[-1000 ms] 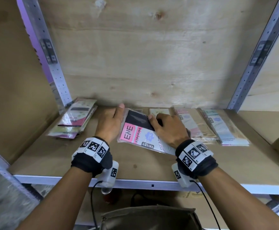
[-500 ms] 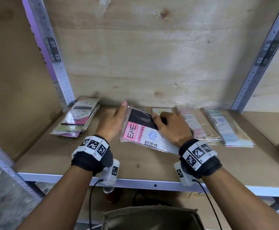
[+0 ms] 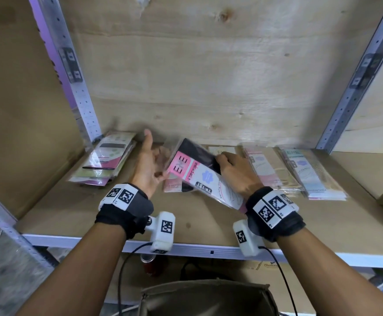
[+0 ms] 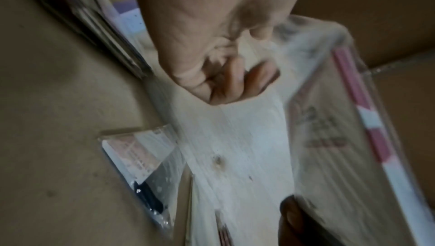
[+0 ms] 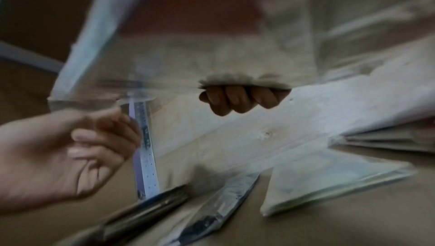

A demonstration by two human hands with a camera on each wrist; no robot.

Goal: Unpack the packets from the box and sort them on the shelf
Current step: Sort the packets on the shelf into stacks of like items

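Observation:
My right hand grips a pink, white and black ENE stocking packet by its right side and holds it tilted above the shelf board. In the right wrist view its fingers curl under the blurred packet. My left hand hovers beside the packet's left edge, palm turned inward, thumb up and fingers loosely curled; I see no grip on the packet. Another pink packet lies flat under the lifted one.
A stack of green and pink packets lies at the shelf's left. To the right are a beige packet, a pink stack and a blue stack. A brown box sits below the shelf's front edge.
My right hand has raised and tilted the ENE packet off the shelf, uncovering a packet beneath. My left hand came off the shelf and turned its palm inward.

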